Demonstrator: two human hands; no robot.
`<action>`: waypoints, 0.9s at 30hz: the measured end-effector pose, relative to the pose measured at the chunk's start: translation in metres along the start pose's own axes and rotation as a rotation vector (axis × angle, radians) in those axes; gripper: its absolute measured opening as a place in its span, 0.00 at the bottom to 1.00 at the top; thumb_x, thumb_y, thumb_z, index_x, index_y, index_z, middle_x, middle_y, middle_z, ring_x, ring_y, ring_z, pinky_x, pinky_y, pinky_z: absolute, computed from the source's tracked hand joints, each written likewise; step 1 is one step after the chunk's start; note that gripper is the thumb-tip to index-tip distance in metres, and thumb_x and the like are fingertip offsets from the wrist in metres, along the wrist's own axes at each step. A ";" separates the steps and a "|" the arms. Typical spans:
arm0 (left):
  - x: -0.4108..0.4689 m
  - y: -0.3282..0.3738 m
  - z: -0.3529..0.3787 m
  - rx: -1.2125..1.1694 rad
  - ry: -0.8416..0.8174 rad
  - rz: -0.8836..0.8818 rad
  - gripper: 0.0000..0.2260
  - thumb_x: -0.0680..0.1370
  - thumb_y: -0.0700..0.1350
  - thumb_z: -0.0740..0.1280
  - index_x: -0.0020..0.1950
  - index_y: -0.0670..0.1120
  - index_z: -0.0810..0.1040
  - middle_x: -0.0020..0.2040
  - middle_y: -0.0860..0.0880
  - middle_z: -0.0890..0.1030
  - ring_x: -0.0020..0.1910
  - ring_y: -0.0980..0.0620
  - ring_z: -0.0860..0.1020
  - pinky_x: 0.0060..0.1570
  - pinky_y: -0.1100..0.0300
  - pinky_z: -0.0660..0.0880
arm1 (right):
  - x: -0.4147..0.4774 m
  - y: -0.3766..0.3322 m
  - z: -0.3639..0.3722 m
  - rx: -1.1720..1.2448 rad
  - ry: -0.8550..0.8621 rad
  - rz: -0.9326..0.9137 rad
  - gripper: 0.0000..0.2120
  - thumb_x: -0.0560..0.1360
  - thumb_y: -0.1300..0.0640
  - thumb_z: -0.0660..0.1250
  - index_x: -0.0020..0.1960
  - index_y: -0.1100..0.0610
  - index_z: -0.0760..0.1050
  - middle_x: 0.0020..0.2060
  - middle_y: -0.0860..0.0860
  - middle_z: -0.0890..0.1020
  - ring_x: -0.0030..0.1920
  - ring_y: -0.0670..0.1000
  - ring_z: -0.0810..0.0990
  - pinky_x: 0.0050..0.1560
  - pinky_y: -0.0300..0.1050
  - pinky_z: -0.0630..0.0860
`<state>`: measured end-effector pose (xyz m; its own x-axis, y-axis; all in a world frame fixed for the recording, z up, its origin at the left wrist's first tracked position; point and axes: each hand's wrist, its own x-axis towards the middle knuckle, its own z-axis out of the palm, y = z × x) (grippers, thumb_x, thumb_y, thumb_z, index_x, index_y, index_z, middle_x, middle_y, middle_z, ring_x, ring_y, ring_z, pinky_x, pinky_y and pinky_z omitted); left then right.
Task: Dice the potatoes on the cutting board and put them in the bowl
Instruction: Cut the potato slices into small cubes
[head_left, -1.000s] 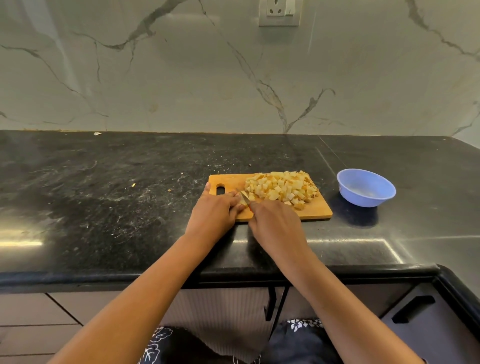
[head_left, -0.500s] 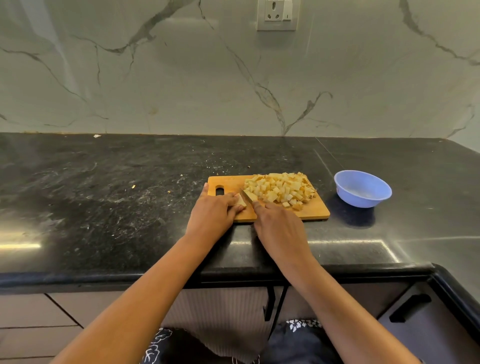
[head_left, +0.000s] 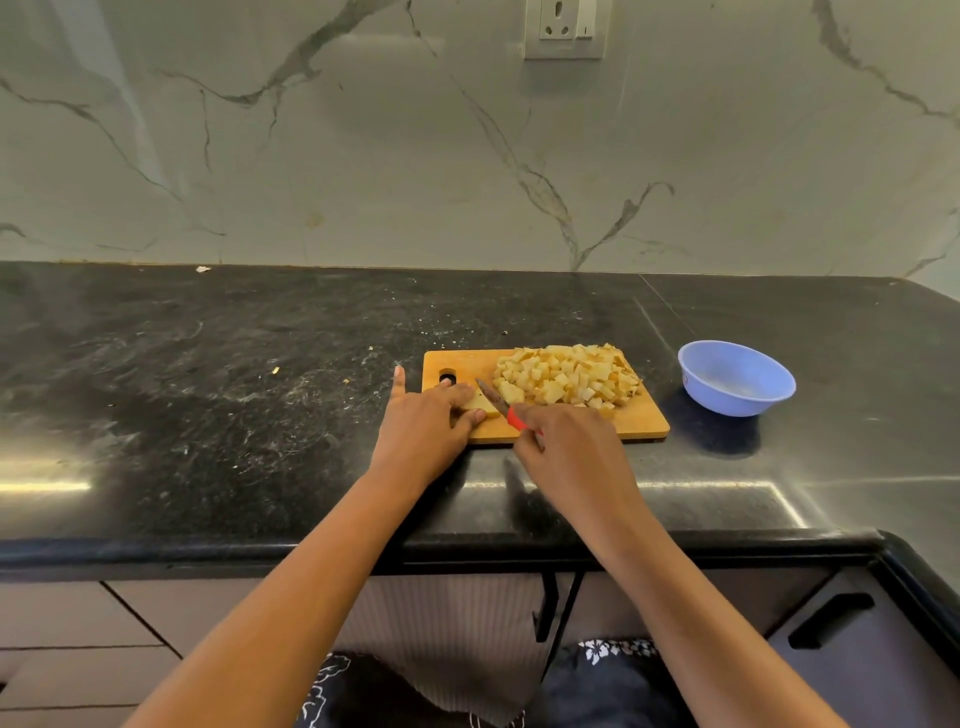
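Delta over the last second: my right hand has pulled back a little, so the knife is now in the open. My fingers are wrapped round its red handle, and the blade angles away-left across the cutting board, in the gap between the potato chunk and the diced pile. A second ago my knuckles hid nearly all of it. Can't tell if the edge is on the wood or just above it. My left hand hasn't left the near-left corner of the board. Its fingertips are curled down onto the chunk, pinning it, and one finger now sticks straight out past the board's left edge, over the counter. The chunk looks like the only uncut piece left. It's small and partly under my fingers, so I can't give its exact shape. The pile is same as before, heaped on the far-right half of the board. The bowl sits on the counter right of the board, apart from it, with no potato visible inside. Read: dicing nearly done, transfer not started. Next is likely a few more cuts on that chunk, then moving the pile across. Risks: the piece is small and my fingertips are just beside the blade, so a slip matters. Dice near the board's far and right edges could also roll off when pushed.
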<state>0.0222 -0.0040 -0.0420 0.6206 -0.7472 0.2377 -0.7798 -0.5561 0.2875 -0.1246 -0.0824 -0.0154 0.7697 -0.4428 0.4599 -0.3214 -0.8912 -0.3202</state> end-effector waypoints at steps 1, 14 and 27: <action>0.000 0.000 0.000 0.003 0.000 -0.003 0.21 0.80 0.58 0.57 0.72 0.53 0.68 0.71 0.49 0.70 0.68 0.53 0.70 0.70 0.54 0.31 | 0.000 -0.001 0.000 -0.012 -0.003 -0.003 0.17 0.78 0.56 0.59 0.66 0.52 0.74 0.48 0.49 0.83 0.45 0.47 0.79 0.46 0.42 0.77; 0.000 0.000 -0.001 0.019 0.045 0.001 0.21 0.80 0.58 0.58 0.71 0.54 0.70 0.71 0.47 0.71 0.67 0.51 0.72 0.69 0.57 0.30 | 0.001 -0.014 0.003 -0.195 -0.149 -0.023 0.14 0.81 0.56 0.56 0.64 0.55 0.73 0.44 0.51 0.76 0.42 0.50 0.73 0.37 0.41 0.63; 0.000 0.000 -0.004 0.014 0.029 -0.025 0.22 0.79 0.60 0.58 0.71 0.54 0.69 0.73 0.46 0.67 0.67 0.51 0.72 0.71 0.53 0.32 | 0.001 -0.001 0.015 -0.177 -0.068 0.022 0.21 0.81 0.54 0.56 0.74 0.52 0.64 0.53 0.50 0.78 0.48 0.51 0.78 0.41 0.41 0.70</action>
<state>0.0226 -0.0024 -0.0383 0.6419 -0.7221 0.2579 -0.7650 -0.5796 0.2809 -0.1156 -0.0802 -0.0269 0.7948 -0.4600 0.3958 -0.4260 -0.8874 -0.1759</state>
